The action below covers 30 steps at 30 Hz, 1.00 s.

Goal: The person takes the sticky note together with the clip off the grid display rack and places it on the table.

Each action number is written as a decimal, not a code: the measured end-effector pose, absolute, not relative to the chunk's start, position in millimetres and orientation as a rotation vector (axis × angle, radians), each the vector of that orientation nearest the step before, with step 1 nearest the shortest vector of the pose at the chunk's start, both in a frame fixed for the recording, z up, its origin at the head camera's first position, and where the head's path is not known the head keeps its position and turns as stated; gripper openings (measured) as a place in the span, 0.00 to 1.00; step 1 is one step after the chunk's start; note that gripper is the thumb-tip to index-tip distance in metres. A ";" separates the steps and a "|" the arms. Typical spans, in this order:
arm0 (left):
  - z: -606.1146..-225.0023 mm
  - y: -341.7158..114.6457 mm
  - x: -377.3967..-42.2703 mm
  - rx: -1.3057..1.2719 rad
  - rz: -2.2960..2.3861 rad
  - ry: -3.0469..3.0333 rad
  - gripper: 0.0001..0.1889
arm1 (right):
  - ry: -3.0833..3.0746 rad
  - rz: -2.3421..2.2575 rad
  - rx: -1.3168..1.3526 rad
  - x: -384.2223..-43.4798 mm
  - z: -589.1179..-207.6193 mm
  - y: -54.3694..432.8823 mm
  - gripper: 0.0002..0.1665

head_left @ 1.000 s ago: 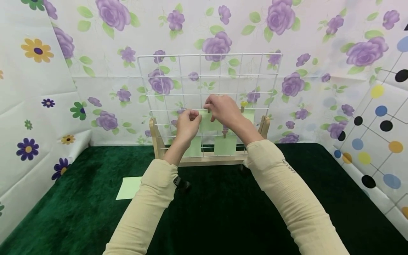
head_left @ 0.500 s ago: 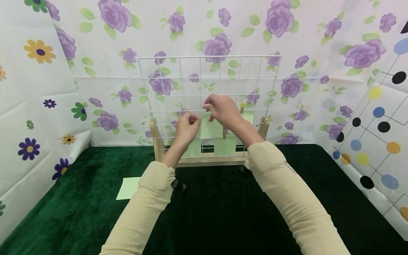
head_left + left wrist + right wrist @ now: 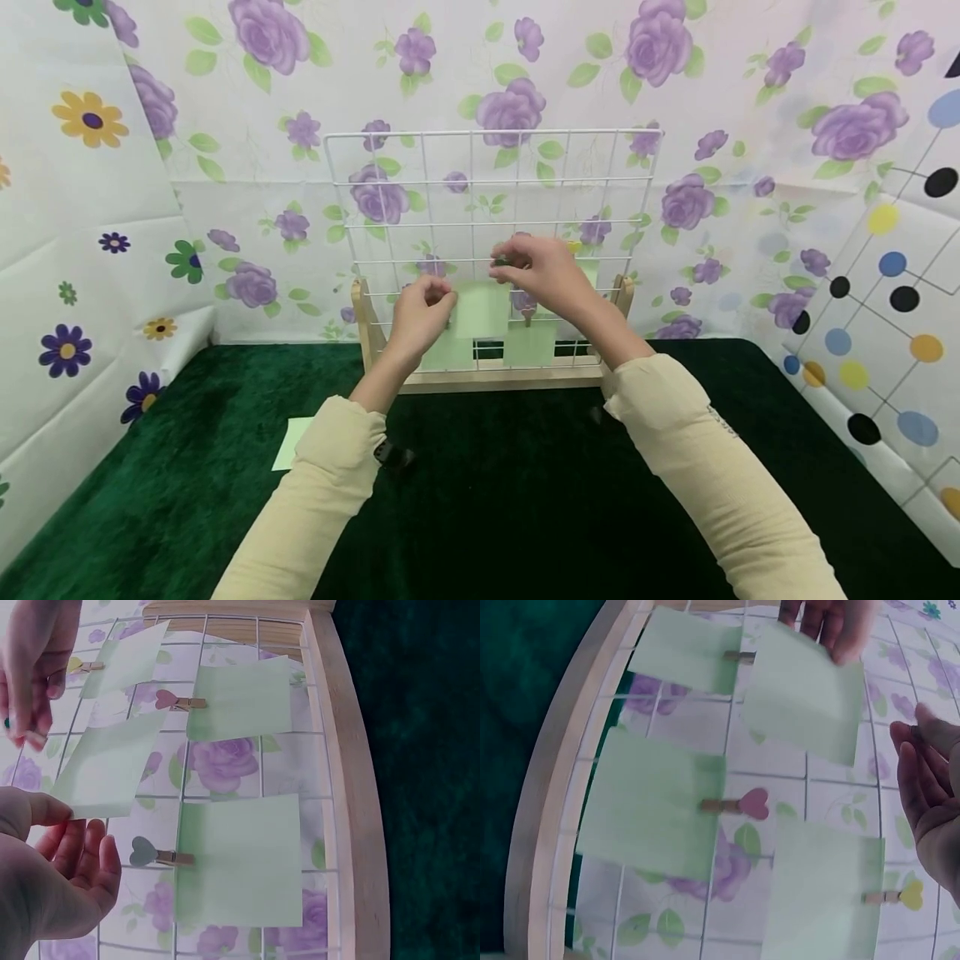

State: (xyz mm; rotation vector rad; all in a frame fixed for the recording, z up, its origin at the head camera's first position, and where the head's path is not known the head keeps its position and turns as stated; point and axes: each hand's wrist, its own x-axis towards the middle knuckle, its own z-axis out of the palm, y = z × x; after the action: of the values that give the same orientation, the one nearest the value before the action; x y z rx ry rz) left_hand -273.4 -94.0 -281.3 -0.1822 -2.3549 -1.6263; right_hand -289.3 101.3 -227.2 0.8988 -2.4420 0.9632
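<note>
1. We see the paper sheet [image 3: 482, 310] shift left and slightly down over the last moments, along with the left hand [image 3: 420, 315]. It is in front of the wire rack [image 3: 450, 132], overlapping the top of a sheet behind; we cannot tell whether it touches the wires.

2. Our left thumb and fingers pinch this sheet near its edge.

3. The right hand [image 3: 551, 271] now sits apart from the sheet, where a second ago its fingers were at the top edge. Its thumb and fingers pinch a small clothespin [image 3: 502, 261], which shows green.

4. We take this to mean the sheet is unfastened, held by our left hand alone, with the clothespin off it.

5. Around it, three other sheets stay clipped to the rack: one by a grey heart clip [image 3: 142, 852], one by a pink heart clip [image 3: 754, 803], one by a yellow heart clip [image 3: 912, 895].

6. A loose sheet [image 3: 289, 443] lies on the green cloth [image 3: 480, 500], partly behind our left sleeve [image 3: 337, 437].
</note>
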 end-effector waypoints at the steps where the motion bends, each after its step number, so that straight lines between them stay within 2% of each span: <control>1: -282.0 -95.1 -272.0 -0.185 -1.627 -2.356 0.08 | -2.456 0.980 0.887 -288.4 -229.1 104.1 0.12; 7: -288.8 -101.4 -261.9 -0.208 -1.625 -2.378 0.07 | -2.465 1.008 0.806 -284.0 -245.2 122.6 0.16; 16: -316.8 -125.2 -249.9 -0.151 -1.716 -2.433 0.12 | -2.461 1.030 0.767 -282.5 -277.3 146.9 0.15; 30: -344.3 -157.6 -239.8 -0.202 -1.786 -2.611 0.12 | -2.585 1.189 0.703 -275.8 -314.9 167.3 0.15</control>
State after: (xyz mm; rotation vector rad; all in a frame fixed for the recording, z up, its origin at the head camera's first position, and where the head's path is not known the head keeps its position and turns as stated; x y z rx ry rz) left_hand -239.8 -157.6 -344.3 -0.2023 -2.6105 -1.7862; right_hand -275.8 167.3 -314.9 0.7028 -2.5845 1.1889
